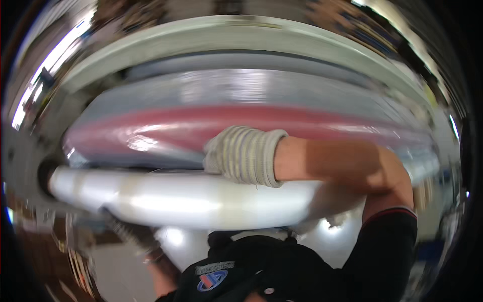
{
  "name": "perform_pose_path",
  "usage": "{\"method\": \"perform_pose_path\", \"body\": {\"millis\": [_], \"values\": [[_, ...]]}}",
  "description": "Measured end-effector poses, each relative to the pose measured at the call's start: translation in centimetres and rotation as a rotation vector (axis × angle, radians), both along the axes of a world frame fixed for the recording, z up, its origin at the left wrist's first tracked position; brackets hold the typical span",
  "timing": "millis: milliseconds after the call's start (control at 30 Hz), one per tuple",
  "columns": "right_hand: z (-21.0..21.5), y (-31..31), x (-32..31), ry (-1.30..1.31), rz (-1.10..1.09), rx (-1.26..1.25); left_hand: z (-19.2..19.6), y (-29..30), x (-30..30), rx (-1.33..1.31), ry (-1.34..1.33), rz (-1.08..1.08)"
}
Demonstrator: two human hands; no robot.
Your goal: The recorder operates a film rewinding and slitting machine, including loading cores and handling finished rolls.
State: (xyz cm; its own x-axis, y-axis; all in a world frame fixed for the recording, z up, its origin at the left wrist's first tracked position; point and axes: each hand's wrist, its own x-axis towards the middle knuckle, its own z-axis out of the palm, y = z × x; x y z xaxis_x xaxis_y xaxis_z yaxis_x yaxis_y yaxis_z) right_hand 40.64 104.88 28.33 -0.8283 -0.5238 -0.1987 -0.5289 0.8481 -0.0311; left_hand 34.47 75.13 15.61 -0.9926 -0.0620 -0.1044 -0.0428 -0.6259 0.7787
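Right hand (pixel 244 156), gloved, fingers curled over the far edge of the white roll (pixel 181 199), grip unclear! Left hand (pixel 128 234) blurs, fingers unreadable. Dark shirt (pixel 297 264) shows a red-and-blue emblem (pixel 212 280).

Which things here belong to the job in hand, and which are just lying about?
Apparently part of the job:
right hand in a striped knit glove
left hand, blurred
glossy white roll
shiny red-and-grey sheeting

Apparently just lying about:
brown clutter at upper right, too blurred to name
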Motion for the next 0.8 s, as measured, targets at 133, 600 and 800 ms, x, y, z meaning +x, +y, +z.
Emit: {"method": "perform_pose_path", "body": {"millis": [133,600,800], "values": [[0.6,15.7,16.9,-0.014,-0.201,0.142,-0.1,9.7,7.6,-0.023,0.014,-0.19],[4.1,60.1,70.7,0.109,-1.417,0.693,7.9,29.0,23.6,-0.231,-0.05,0.342],[4.1,65.2,58.6,0.714,-1.794,0.804,4.8,22.3,21.7,-0.39,0.077,0.209]]}}
